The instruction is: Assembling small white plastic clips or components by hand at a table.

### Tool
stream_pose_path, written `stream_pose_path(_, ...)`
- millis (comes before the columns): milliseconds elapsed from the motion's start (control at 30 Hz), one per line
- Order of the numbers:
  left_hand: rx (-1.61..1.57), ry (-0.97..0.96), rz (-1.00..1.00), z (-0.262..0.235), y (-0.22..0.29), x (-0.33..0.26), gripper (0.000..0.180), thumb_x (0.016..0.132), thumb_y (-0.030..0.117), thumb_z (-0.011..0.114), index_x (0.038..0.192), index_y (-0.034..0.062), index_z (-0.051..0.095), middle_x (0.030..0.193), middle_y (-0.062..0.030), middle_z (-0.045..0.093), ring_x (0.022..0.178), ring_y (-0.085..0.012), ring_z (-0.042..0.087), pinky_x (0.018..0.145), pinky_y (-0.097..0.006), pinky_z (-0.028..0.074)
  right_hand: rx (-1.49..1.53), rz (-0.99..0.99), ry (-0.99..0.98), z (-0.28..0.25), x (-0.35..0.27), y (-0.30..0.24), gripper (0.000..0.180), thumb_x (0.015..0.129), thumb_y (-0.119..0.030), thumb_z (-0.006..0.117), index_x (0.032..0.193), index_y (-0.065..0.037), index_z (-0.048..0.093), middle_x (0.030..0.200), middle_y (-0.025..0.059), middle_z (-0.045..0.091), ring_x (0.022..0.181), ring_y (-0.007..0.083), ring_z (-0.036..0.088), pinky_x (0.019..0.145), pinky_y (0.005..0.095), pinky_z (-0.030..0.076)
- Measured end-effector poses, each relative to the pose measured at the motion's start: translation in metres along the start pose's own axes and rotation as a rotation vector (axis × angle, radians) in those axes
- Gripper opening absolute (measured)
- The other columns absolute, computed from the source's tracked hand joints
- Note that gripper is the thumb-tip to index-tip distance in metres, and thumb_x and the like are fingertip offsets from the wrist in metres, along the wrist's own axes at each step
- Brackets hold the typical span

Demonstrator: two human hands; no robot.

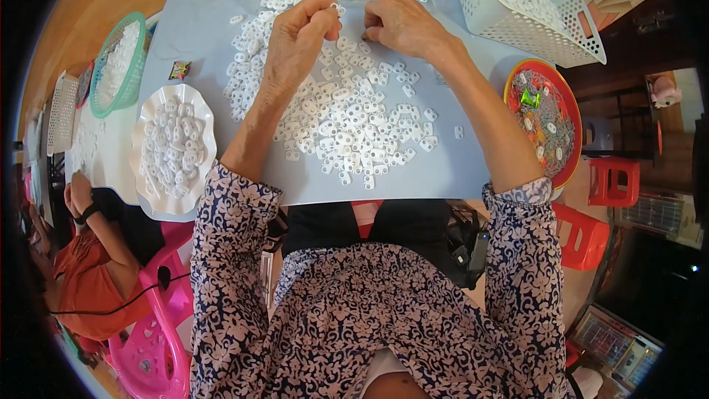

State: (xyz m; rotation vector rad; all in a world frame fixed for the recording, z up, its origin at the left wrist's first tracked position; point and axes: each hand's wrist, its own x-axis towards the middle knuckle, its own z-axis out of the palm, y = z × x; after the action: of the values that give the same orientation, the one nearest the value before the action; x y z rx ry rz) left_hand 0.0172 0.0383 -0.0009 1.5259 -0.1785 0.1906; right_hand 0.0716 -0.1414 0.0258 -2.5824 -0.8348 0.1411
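Note:
My left hand [299, 41] pinches a small white plastic piece [336, 7] between thumb and fingers, over the grey table [436, 170]. A few centimetres to its right, my right hand [402, 26] has its fingers closed, with the fingertips down among the loose pieces; what it grips is hidden. A wide pile of small white plastic pieces [354, 118] spreads under and before both hands.
A white scalloped dish [173, 148] with white pieces lies at the left edge, an orange plate [546, 118] with small metal parts at the right. A white mesh basket [528, 4] stands far right, a green basket [118, 63] far left. Another person sits at the lower left.

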Motion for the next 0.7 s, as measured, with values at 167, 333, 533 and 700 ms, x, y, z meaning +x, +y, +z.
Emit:
stream_pose_path(167, -0.023, 0.007, 0.077, 0.000, -0.004, 0.005, 0.018, 0.087, 0.016, 0.054, 0.087, -0.0003, 0.062, 0.069, -0.0010, 0.057, 0.066, -0.0068, 0.051, 0.062, -0.021, 0.042, -0.080, -0.015, 0.070, -0.006, -0.011, 0.008, 0.015, 0.075, -0.013, 0.066, 0.078, 0.001, 0.062, 0.074, 0.0146, 0.065, 0.071, 0.0298, 0.062, 0.065, 0.0384, 0.047)
stream_pose_path(333, -0.005, -0.003, 0.054, -0.002, -0.005, 0.002, 0.020, 0.087, 0.017, 0.054, 0.089, -0.0003, 0.063, 0.067, -0.0002, 0.056, 0.065, -0.0063, 0.050, 0.060, -0.022, 0.039, 0.018, -0.023, 0.125, -0.028, -0.026, 0.030, 0.014, 0.079, -0.013, 0.059, 0.084, -0.001, 0.065, 0.068, 0.0131, 0.063, 0.062, 0.0251, 0.059, 0.061, 0.0362, 0.046)
stream_pose_path(533, 0.055, -0.022, 0.027, 0.002, -0.001, 0.000, 0.022, 0.087, 0.019, 0.054, 0.091, 0.0001, 0.064, 0.067, -0.0005, 0.056, 0.066, -0.0063, 0.050, 0.060, -0.022, 0.038, -0.037, -0.093, 0.033, -0.030, -0.044, 0.030, 0.013, 0.079, -0.012, 0.059, 0.083, -0.001, 0.066, 0.067, 0.0128, 0.063, 0.061, 0.0248, 0.059, 0.061, 0.0363, 0.045)
stream_pose_path(700, 0.075, -0.014, 0.023, 0.000, -0.004, -0.004, 0.022, 0.087, 0.021, 0.055, 0.091, 0.0009, 0.064, 0.068, -0.0003, 0.056, 0.066, -0.0064, 0.050, 0.060, -0.022, 0.038, -0.064, -0.131, 0.005, -0.016, -0.048, 0.017, 0.010, 0.075, -0.008, 0.058, 0.077, 0.000, 0.063, 0.064, 0.0174, 0.057, 0.060, 0.0318, 0.055, 0.059, 0.0391, 0.044)
